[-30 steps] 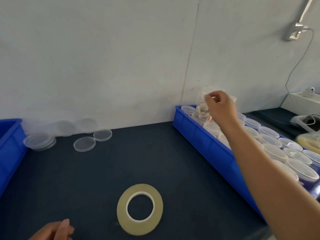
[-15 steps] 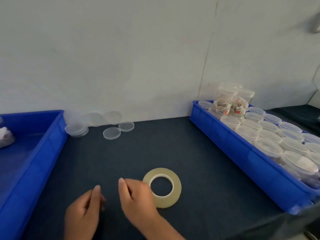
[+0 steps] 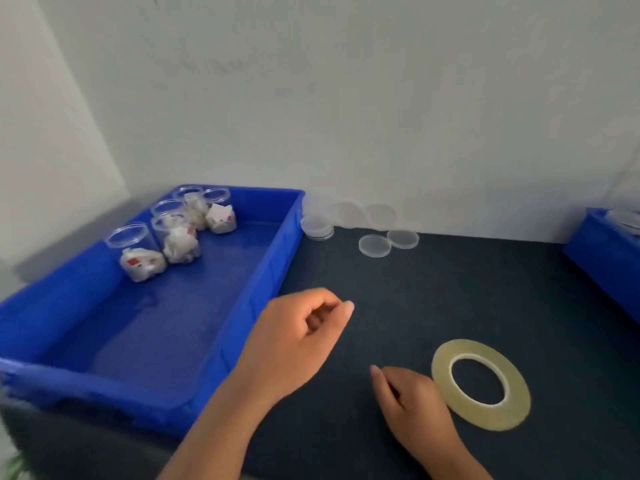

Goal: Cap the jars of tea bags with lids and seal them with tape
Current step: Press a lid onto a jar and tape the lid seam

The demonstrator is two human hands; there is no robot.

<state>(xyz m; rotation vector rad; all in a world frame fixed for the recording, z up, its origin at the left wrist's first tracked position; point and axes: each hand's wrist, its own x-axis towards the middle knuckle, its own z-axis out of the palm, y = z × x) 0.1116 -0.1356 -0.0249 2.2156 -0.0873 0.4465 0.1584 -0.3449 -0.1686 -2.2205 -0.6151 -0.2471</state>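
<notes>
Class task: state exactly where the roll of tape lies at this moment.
In the head view, the roll of tape lies flat on the dark table, lower right, just beside the right hand.

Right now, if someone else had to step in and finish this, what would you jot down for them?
Left hand: loosely curled above the table, holding nothing.
Right hand: down beside the tape roll; grip unclear.
Jars with tea bags stand open in the left blue bin.
Lids lie by the wall.
Done: none of these jars is capped.
Left: cap each, then tape it.
</notes>
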